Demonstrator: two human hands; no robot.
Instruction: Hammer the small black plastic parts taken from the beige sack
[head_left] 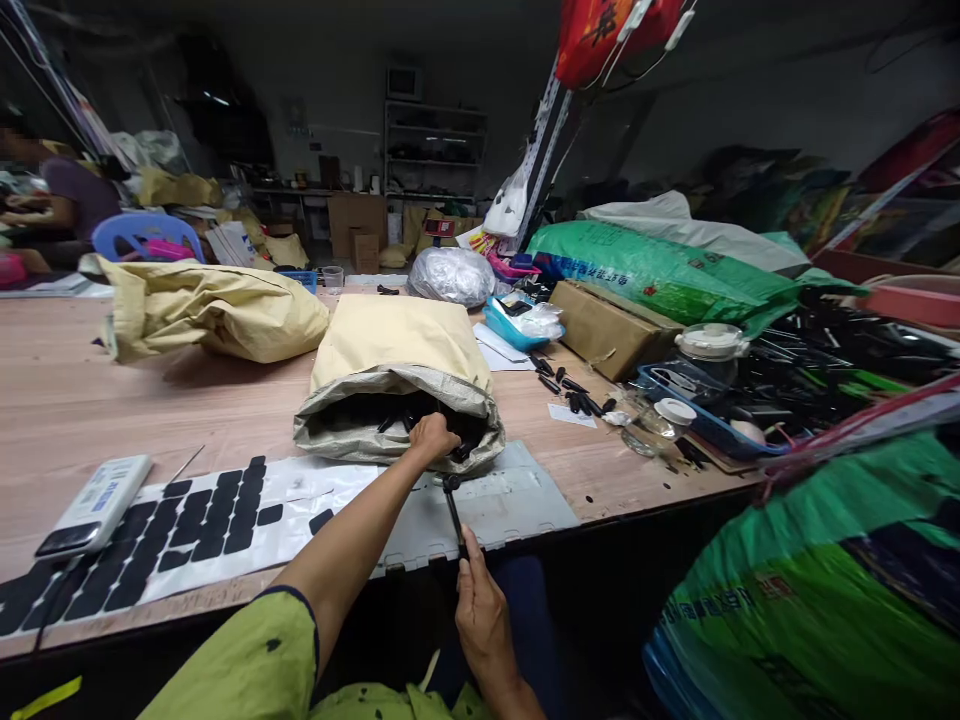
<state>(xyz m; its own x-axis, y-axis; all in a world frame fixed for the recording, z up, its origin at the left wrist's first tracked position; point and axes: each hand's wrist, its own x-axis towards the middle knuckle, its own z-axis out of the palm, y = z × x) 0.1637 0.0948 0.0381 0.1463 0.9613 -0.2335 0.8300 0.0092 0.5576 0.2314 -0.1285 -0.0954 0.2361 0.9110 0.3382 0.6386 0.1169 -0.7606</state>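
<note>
1. Two hands are at work. The right hand, nearest the camera at the table edge, has thumb and fingers pinched on the lower end of one black rod, which stands nearly upright over a grey mat.
2. One left hand reaches over the lip of the open sack. Its fingers curl down among dark parts, and the tips are hidden, so whether they grip a piece cannot be told.
3. Judged from this pose, the work goes best if the rod is kept steady and clear of the sack mouth, and the left hand lifts a single piece rather than a tangle.
4. One white sheet bears black pads in rows, too many to count surely. One white device lies on its left end.
5. Two lidded jars stand to the right, with one cardboard box behind them.
6. One second sack, lying crumpled, and one silver bag sit farther back.
7. One other person sits at the far left.
</note>
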